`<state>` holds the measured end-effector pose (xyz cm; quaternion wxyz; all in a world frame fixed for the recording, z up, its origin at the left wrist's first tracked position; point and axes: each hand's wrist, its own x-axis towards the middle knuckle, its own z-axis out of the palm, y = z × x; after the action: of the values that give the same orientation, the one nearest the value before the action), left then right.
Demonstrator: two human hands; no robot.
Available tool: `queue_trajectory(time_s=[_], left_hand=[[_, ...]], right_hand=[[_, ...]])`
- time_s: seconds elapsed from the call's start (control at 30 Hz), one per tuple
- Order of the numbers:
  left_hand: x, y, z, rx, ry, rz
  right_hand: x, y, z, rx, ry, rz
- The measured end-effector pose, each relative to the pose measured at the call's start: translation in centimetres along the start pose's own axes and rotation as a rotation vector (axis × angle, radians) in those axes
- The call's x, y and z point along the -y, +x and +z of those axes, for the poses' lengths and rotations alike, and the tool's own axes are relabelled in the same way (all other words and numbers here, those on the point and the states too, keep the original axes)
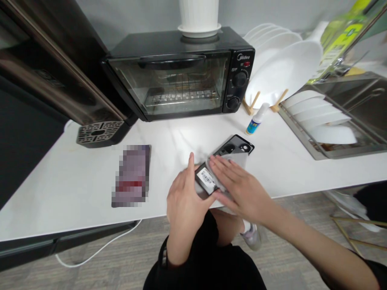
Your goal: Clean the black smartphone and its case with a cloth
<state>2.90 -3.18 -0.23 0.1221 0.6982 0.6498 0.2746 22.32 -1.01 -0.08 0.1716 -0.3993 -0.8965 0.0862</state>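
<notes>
A dark smartphone lies back side up near the counter's front edge, its camera bump toward the oven and a white barcode label at its near end. My left hand holds the phone's near left end, with the index finger raised and the thumb reaching along the near edge. Across the back of the phone my right hand presses a thin, pale wipe under its flattened fingers. Part of the phone is hidden by the wipe and that hand. A small spray bottle with a blue label stands beyond the phone.
To the left lies a pixelated flat rectangular item. Behind are a black toaster oven bearing a white pot, and a machine with a drip tray. Racked white plates and a sink with bowls are right.
</notes>
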Motion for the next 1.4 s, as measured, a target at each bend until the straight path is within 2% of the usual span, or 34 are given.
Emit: queue_trajectory(time_s=[0.13,0.23,0.3,0.4,0.5,0.57,0.67,0.77,0.87,0.93,1.03,1.13,1.2,1.3,1.4], left_hand=[[-0.2,0.1,0.1,-0.014,-0.009,0.002],[-0.1,0.0,0.0,-0.021,-0.02,-0.001],[0.0,-0.1,0.0,-0.033,-0.02,-0.006],[0.2,-0.2,-0.2,-0.03,0.007,-0.009],[0.3,-0.3,-0.3,-0.008,0.012,-0.029],[0.2,-0.2,-0.3,0.0,-0.016,-0.041],[0.1,-0.1,-0.2,-0.007,-0.051,-0.032],[0.2,0.0,-0.1,-0.019,-0.049,-0.026],[0.2,0.0,0.0,-0.019,-0.036,-0.021],[0.2,0.0,-0.1,-0.023,-0.027,-0.016],[0.3,0.0,-0.2,0.003,-0.015,-0.018],[0.3,0.0,-0.3,0.028,0.009,-0.08],[0.2,0.0,-0.3,0.012,0.01,-0.107],[0.1,0.0,-0.3,-0.008,-0.032,-0.055],[0.1,0.0,-0.2,-0.019,-0.06,-0.014]], right_hand=[[-4.7,1.8,-0.2,-0.075,-0.106,0.218],[-4.3,3.8,0.5,-0.103,-0.109,0.279],[-2.2,4.5,1.1,-0.093,-0.061,0.192],[1.5,4.1,1.7,-0.033,0.069,-0.049],[3.0,2.3,1.4,0.004,0.172,-0.154],[2.2,0.7,0.9,0.017,0.159,-0.173],[-0.7,-1.2,-0.1,0.006,0.035,-0.141],[-3.8,-1.5,-0.9,-0.022,-0.066,-0.006],[-4.9,0.3,-0.9,-0.055,-0.096,0.138],[-3.9,2.1,-0.3,-0.071,-0.073,0.16],[-0.2,3.8,1.0,-0.037,0.022,0.011],[3.0,2.9,1.6,-0.021,0.109,-0.117],[3.4,1.3,1.3,-0.017,0.132,-0.153],[0.8,-0.8,0.0,-0.004,0.094,-0.124],[-3.1,-0.8,-0.9,-0.041,-0.034,0.047]])
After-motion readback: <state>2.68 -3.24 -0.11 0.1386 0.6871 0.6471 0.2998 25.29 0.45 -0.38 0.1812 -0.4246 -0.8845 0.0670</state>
